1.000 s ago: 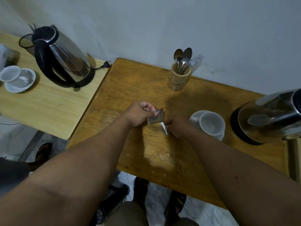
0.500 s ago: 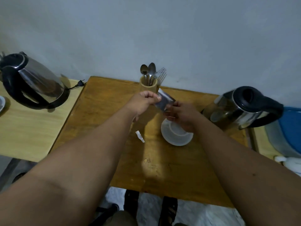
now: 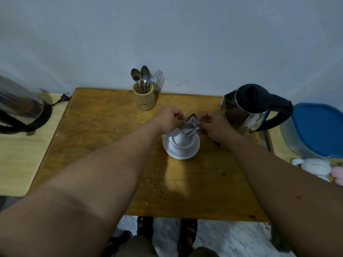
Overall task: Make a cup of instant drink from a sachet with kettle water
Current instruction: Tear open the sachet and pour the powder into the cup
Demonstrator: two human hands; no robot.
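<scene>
A silvery sachet (image 3: 191, 125) is pinched between my left hand (image 3: 168, 118) and my right hand (image 3: 213, 125), its open mouth spread and tipped down over a white cup (image 3: 181, 140). The cup stands on a white saucer (image 3: 181, 153) in the middle of the brown wooden table (image 3: 115, 145). A steel kettle with a black lid and handle (image 3: 254, 106) stands just right of my right hand, at the table's back right corner. What is inside the cup is hidden by the sachet and my hands.
A wooden holder with spoons and forks (image 3: 143, 94) stands at the table's back edge by the wall. A second steel kettle (image 3: 18, 108) sits on a paler table at left. A blue-lidded pot (image 3: 315, 130) and small pastel objects (image 3: 315, 167) lie at right.
Both hands carried the sachet from the table's middle over to the cup and lowered it over the rim. A torn-off strip was left on the table and is now hidden by my arm.
</scene>
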